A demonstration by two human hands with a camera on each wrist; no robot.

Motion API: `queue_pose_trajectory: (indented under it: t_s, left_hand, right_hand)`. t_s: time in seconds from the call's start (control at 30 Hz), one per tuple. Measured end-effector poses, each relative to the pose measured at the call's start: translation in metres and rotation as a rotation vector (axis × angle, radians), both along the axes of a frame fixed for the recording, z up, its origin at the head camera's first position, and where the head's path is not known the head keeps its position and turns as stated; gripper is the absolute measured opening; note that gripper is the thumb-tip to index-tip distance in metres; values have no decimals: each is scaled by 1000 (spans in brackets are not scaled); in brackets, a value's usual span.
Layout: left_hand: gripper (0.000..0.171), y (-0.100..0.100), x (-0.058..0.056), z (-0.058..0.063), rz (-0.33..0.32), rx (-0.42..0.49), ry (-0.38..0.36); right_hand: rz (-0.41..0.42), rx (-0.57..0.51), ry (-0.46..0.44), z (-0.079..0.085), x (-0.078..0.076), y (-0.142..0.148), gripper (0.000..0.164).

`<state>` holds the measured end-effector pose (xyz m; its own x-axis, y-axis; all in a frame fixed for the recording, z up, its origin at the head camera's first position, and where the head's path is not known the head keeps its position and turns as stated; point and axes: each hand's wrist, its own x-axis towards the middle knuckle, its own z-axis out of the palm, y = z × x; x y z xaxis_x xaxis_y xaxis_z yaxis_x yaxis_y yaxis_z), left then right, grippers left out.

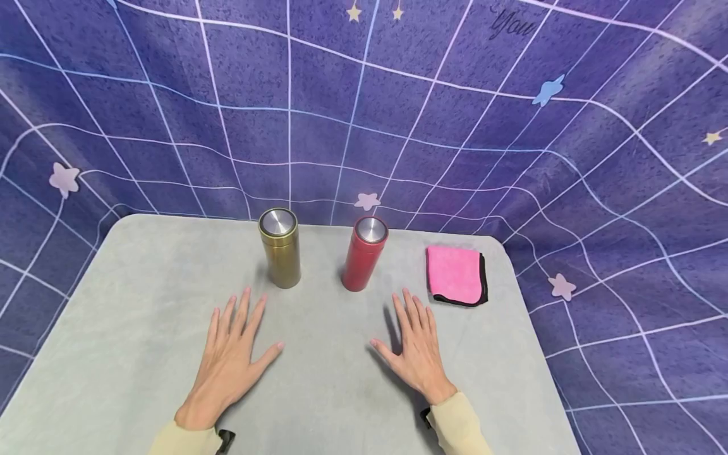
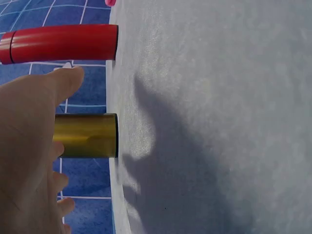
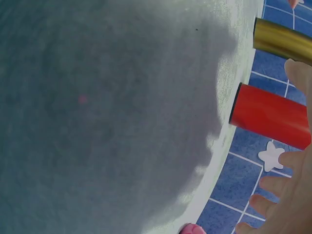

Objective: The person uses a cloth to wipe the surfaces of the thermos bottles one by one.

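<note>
A gold flask (image 1: 283,259) and a red flask (image 1: 362,262) stand upright side by side, well apart, near the far edge of a pale grey table (image 1: 330,392), each topped with a shiny silver lid. To the right of the red flask lies a folded pink cloth (image 1: 455,275) with black edging. The left hand (image 1: 230,360) is released, its fingers spread and straight, nearest the gold flask but apart from it. The right hand (image 1: 418,354) is likewise released, fingers extended and thumb out to the side, with the red flask and the cloth just beyond its fingertips. Both hands are held above the table, casting shadows on it. Pale yellow sleeves (image 1: 457,423) cover the forearms, and something black shows at each wrist. Behind the table hangs a purple-blue backdrop (image 1: 250,139) patterned with wavy grid lines, stars and, near the top, the word "You".
</note>
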<state>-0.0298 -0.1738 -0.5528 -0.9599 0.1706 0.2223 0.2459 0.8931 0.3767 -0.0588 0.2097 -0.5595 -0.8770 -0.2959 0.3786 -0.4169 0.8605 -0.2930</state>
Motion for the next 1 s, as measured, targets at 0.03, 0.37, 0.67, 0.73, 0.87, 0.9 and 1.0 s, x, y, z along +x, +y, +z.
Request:
queue_pose_trajectory:
  t_s: [0.03,0.37,0.67,0.73,0.87,0.9,1.0]
  left_hand:
    - [96,0,0,0,-1,-8,-1]
    - [92,2,-7,2,17,-47,15]
    - [85,14,-6,0,-45,46,57]
    - [83,20,-4,-1,-65,112,48]
    - [79,34,-4,-1,-69,262,-27]
    - [78,38,-5,-1,-62,299,-62]
    - [76,49,-9,-1,-29,405,-162]
  right_hand:
    - [-1,4,1,0,0,0,101]
    - [-16,6,-11,-2,-1,7,101]
    - [-42,-26,10,-3,-1,23,98]
    - [-49,-50,6,-3,-2,28,96]
    - [-67,-123,25,-3,-6,40,91]
    - [-75,-145,28,-3,-8,43,90]
    - [-105,-201,43,-4,-13,52,85]
